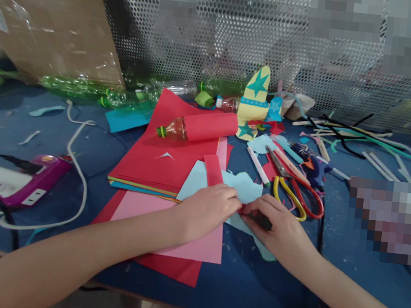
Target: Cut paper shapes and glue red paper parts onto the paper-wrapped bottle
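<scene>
A red paper strip (213, 169) runs under my left hand (210, 208), whose fingers are closed on it. My right hand (280, 225) meets the left one and pinches a small red bit at the strip's near end. Between the fingertips the strip is mostly hidden. Beneath both hands lie light blue paper pieces (242, 185) and a pink sheet (189, 243). Scissors (298, 195) with red and yellow handles rest just beyond my right hand. Behind my left hand, a plastic bottle (177, 129) wrapped in red paper lies on a stack of red sheets (146, 157).
A yellow paper rocket (253, 105) with teal stars stands at the back. A white marker (258, 165) and a blue glue gun (314, 170) lie near the scissors. On the left are a purple power strip (37, 180) and a white cable (85, 185). Perforated metal (210, 37) rises behind.
</scene>
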`<act>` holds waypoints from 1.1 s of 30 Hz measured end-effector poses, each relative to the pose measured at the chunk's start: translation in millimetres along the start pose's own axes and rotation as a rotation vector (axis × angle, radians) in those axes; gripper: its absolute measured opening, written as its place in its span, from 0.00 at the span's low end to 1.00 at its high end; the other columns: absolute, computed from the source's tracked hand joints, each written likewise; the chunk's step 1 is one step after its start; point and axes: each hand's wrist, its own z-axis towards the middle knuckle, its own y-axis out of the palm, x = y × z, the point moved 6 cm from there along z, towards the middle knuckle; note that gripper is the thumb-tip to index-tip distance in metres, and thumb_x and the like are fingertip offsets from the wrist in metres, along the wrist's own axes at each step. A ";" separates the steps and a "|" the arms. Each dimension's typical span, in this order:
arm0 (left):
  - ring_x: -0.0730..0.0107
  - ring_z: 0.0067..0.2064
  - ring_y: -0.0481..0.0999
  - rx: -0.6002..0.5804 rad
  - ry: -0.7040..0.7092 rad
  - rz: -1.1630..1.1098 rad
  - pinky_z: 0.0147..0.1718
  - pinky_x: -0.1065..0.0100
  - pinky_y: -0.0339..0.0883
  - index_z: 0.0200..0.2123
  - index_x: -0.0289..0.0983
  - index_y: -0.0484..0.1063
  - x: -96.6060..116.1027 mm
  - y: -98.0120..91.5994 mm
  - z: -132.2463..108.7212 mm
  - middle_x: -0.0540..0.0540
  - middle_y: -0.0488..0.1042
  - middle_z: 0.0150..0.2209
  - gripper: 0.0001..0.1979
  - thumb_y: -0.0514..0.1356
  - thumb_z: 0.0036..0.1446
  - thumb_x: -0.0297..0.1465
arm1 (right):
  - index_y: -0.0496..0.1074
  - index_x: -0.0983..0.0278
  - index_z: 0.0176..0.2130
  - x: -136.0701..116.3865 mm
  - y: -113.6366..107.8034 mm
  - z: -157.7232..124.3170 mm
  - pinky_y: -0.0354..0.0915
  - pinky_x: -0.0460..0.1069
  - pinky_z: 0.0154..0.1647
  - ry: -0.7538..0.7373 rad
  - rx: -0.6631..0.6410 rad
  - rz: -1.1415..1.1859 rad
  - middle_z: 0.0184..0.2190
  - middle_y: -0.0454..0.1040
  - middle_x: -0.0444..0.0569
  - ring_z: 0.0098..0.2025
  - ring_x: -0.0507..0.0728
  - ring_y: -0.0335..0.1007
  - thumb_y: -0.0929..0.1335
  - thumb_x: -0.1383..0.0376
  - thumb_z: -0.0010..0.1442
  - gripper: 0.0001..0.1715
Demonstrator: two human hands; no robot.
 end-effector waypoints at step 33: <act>0.66 0.42 0.72 0.041 0.021 -0.085 0.43 0.66 0.65 0.37 0.32 0.71 -5.1 8.0 -0.1 0.45 0.73 0.38 0.06 0.53 0.64 0.24 | 0.73 0.62 0.34 17.0 -5.8 3.0 0.71 0.49 0.31 0.123 -0.119 0.026 0.31 0.76 0.48 0.32 0.55 0.75 0.66 0.71 0.60 0.07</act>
